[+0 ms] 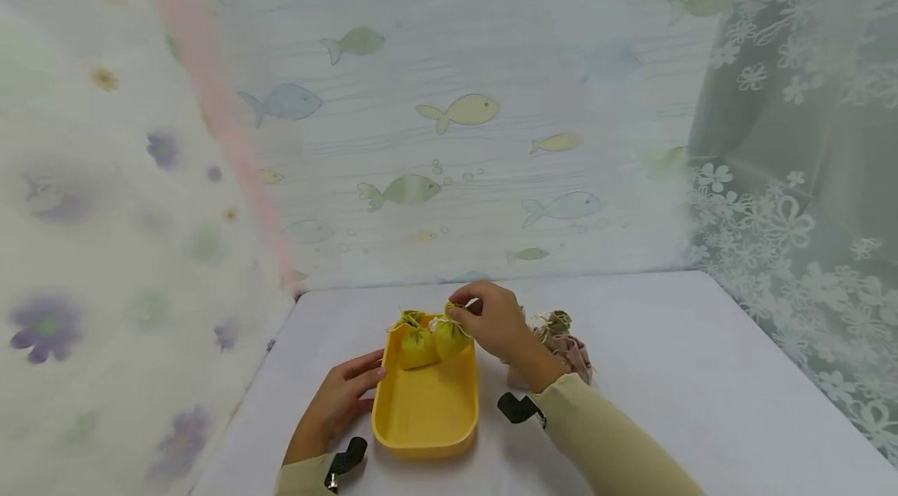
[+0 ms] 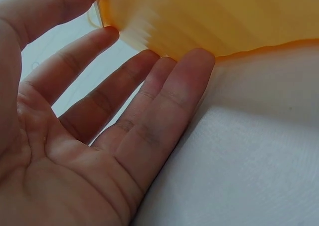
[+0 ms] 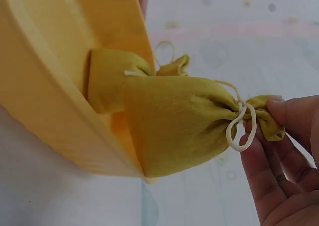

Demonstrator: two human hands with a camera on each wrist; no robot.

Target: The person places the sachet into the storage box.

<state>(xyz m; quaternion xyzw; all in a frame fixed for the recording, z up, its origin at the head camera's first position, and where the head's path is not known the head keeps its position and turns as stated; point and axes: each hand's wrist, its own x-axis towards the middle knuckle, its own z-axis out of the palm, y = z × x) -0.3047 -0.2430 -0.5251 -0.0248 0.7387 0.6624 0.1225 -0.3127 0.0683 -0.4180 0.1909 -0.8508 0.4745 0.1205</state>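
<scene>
A yellow plastic tray [image 1: 426, 410] lies lengthwise in front of me on the table. With thumb and fingers my right hand [image 1: 500, 324] pinches the gathered neck of a mustard-yellow drawstring pouch [image 3: 174, 123], tied with a white cord. This pouch hangs tilted at the tray's far right corner, its lower part over the rim. Beside it, a second pouch of the same colour [image 1: 418, 348] leans inside the tray's far end. My left hand [image 1: 337, 398] is at the tray's left side, its extended fingertips [image 2: 194, 64] touching the outer wall.
Just right of the tray, partly behind my right wrist, sits a small heap of cloth pouches, one dusty pink [image 1: 577, 356] and one olive-beige [image 1: 557, 321]. The white tabletop [image 1: 673, 379] meets fish-patterned curtains [image 1: 456, 192] at its back edge.
</scene>
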